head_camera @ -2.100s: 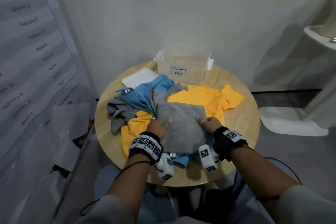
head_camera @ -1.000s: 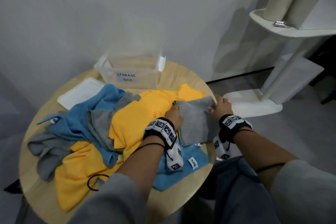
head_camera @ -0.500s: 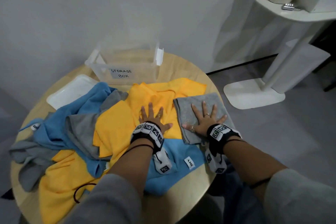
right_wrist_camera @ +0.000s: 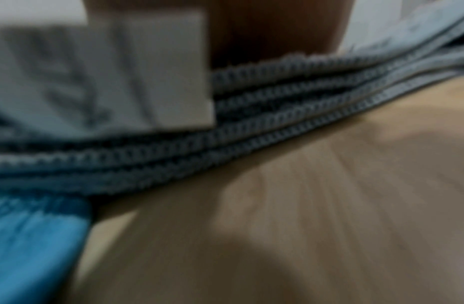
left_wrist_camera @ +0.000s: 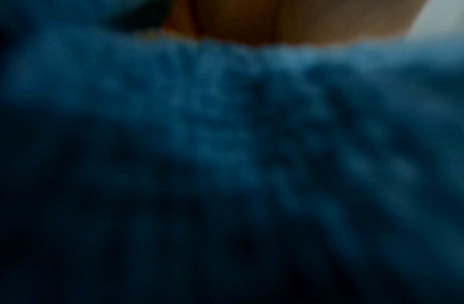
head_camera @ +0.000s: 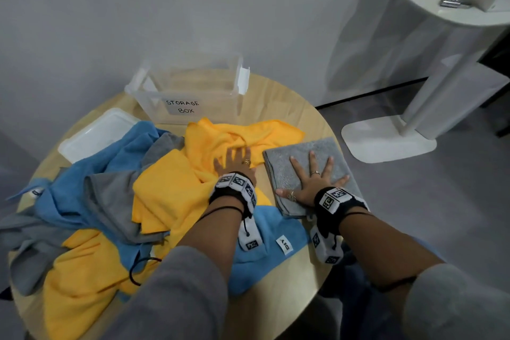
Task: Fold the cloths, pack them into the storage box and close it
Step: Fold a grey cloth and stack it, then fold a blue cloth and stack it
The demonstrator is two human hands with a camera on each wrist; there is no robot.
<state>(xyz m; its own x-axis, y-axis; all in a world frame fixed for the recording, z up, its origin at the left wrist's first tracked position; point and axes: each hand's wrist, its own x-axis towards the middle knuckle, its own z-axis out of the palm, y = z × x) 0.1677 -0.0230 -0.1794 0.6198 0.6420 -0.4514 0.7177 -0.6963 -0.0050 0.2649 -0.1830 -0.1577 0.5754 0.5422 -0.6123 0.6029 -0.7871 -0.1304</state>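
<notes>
Head view: round wooden table (head_camera: 289, 107) against a grey wall, most of its top covered by cloths. Off to the right, a white stand base (head_camera: 386, 138) on the floor, well apart from the table.

Loose pile takes the left and centre of the table: yellow cloth (head_camera: 171, 185) on top in the middle, blue cloth (head_camera: 91, 171) behind and left of it, crumpled grey cloth (head_camera: 110, 199) between them, more yellow and grey toward the near-left edge. A second blue cloth (head_camera: 270, 234) with a white tag lies flat at the near edge, under the left wrist.

Storage box (head_camera: 190, 91): clear, labelled, upright, lid off, at the far edge by the wall. Looks empty, but the walls are hazy. Its white lid (head_camera: 91, 132) lies flat to the left of the box, partly under the blue cloth.

Folded grey cloth (head_camera: 300, 157): neat rectangle on the right side of the table, just beside the yellow cloth, near corner overlapping the flat blue one. Right wrist view shows its stacked edges (right_wrist_camera: 290, 107) in several layers on bare wood, plus a white tag.

Right hand (head_camera: 311, 182): palm down, fingers straight and spread, pressing flat on the folded grey cloth.

Left hand (head_camera: 234, 163): palm down on the yellow cloth, fingers straight and reaching into a crease; fingertips partly hidden in the fabric. Left wrist view is dark, blurred blue fabric only.
</notes>
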